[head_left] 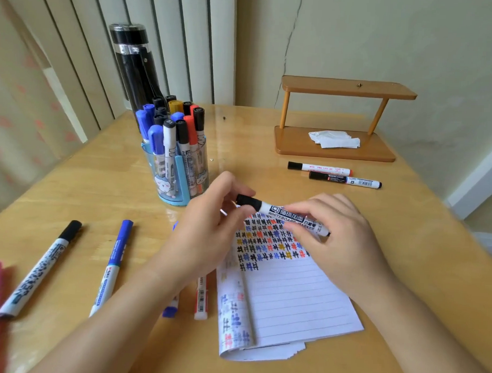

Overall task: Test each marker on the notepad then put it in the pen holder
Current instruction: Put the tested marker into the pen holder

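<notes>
Notepad (296, 301) on wooden table (70, 184), cracked wall (358, 50) behind

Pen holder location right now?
In the head view, the blue pen holder stands left of centre on the table, just beyond the left hand, in front of the black bottle.

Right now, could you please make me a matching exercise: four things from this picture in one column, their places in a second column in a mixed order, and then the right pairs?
Things
1. held marker
2. tissue
3. bottle
4. blue marker

Places
A. behind the pen holder
B. on the lower board of the shelf
C. lying on the table, left of the notepad
D. between the left hand and the right hand, above the notepad

Pairs: 1-D, 2-B, 3-A, 4-C
</notes>
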